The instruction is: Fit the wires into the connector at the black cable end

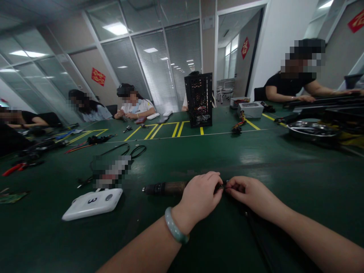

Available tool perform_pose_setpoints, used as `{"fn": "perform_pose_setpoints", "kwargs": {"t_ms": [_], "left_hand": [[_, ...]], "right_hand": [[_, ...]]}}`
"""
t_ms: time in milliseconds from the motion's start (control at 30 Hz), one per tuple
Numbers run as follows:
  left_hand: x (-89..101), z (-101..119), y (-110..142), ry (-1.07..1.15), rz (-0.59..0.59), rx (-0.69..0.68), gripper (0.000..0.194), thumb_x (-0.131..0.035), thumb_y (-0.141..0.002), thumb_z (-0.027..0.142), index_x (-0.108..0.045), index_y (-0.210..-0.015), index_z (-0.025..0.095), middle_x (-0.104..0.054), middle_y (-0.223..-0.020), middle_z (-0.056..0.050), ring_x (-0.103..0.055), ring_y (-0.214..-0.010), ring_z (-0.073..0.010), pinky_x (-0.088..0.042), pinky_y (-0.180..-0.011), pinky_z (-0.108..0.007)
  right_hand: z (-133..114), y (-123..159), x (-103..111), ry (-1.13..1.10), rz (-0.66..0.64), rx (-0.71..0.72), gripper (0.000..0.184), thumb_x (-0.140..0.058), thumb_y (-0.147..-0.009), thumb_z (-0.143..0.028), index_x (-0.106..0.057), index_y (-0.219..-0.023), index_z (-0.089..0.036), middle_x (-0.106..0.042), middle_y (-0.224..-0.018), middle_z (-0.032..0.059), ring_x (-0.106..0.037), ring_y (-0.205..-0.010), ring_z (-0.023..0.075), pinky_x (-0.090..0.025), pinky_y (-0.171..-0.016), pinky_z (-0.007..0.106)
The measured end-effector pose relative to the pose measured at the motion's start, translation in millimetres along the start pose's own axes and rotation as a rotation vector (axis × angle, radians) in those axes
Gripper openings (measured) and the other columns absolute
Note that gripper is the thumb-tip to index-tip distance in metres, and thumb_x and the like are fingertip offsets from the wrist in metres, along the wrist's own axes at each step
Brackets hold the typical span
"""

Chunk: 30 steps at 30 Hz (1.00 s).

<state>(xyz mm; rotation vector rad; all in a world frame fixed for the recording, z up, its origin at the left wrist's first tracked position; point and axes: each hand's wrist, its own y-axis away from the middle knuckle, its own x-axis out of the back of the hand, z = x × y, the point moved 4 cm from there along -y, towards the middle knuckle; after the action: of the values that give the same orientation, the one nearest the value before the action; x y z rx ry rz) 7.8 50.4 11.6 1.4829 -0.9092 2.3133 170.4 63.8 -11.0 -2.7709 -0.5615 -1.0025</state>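
Observation:
In the middle foreground my left hand (200, 197) is closed, its thumb and fingers pinched round a small dark piece with a shiny spot; its kind is too small to tell. Close by on the right, my right hand (251, 195) also pinches with its fingertips, almost meeting the left thumb. Whatever it holds is mostly hidden. An electric screwdriver (167, 188) lies on the table, its bit end pointing left and its rear hidden behind my left hand. A dark cable (257, 237) runs from below my right hand toward the table's front edge.
A white device marked 3 (93, 204) lies left on the green table (148, 239), near a black cable (138, 151). A black computer case (198, 100) stands at the back, a power supply (250, 110) and metal bowl (311, 129) rightward. Several people sit around.

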Motion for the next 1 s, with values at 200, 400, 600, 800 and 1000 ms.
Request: {"fn": "perform_pose_setpoints", "kwargs": {"t_ms": [200, 400, 600, 800, 1000], "left_hand": [[-0.2, -1.8, 0.4, 0.02, 0.0, 0.005, 0.015, -0.066, -0.083, 0.025, -0.059, -0.096, 0.02, -0.061, -0.12, -0.003, -0.058, -0.109, -0.0217, -0.049, -0.092, -0.04], [1.4, 1.5, 0.0, 0.034, -0.002, -0.043, 0.011, -0.059, -0.087, 0.02, -0.062, -0.097, 0.021, -0.061, -0.122, -0.002, -0.058, -0.111, -0.019, -0.047, -0.096, -0.039], [1.2, 2.9, 0.1, 0.016, -0.012, -0.053, 0.014, -0.058, -0.088, 0.018, -0.062, -0.099, 0.023, -0.062, -0.121, 0.0, -0.058, -0.11, -0.0181, -0.047, -0.096, -0.038], [3.4, 2.6, -0.7, 0.0, -0.01, -0.023, 0.019, -0.059, -0.086, 0.018, -0.06, -0.104, 0.021, -0.06, -0.123, -0.003, -0.058, -0.11, -0.0204, -0.049, -0.094, -0.039], [3.1, 1.6, -0.4, 0.018, -0.01, -0.028, 0.012, -0.058, -0.086, 0.018, -0.06, -0.097, 0.021, -0.06, -0.124, -0.003, -0.058, -0.11, -0.0201, -0.048, -0.095, -0.04]], "right_hand": [[1.9, -1.1, -1.5, -0.029, -0.007, -0.007, 0.014, -0.055, -0.087, -0.029, -0.066, -0.087, -0.021, -0.069, -0.078, -0.0011, -0.062, -0.07, 0.0148, -0.043, -0.061, 0.023], [1.4, -0.6, -0.4, 0.004, -0.004, 0.006, 0.015, -0.055, -0.087, -0.03, -0.067, -0.088, -0.021, -0.069, -0.077, -0.0013, -0.061, -0.068, 0.0148, -0.042, -0.06, 0.023], [-0.5, 0.3, 0.8, 0.027, 0.011, 0.021, 0.016, -0.054, -0.087, -0.031, -0.068, -0.087, -0.021, -0.068, -0.077, -0.001, -0.061, -0.068, 0.0149, -0.042, -0.061, 0.024], [3.6, -1.2, -1.3, -0.027, -0.004, -0.009, 0.019, -0.055, -0.087, -0.033, -0.068, -0.09, -0.021, -0.071, -0.082, -0.0001, -0.063, -0.072, 0.0157, -0.044, -0.063, 0.024], [3.0, -0.1, -0.6, -0.018, -0.004, -0.013, 0.017, -0.055, -0.088, -0.032, -0.068, -0.09, -0.022, -0.07, -0.082, -0.0007, -0.063, -0.072, 0.0156, -0.043, -0.063, 0.024]]}}
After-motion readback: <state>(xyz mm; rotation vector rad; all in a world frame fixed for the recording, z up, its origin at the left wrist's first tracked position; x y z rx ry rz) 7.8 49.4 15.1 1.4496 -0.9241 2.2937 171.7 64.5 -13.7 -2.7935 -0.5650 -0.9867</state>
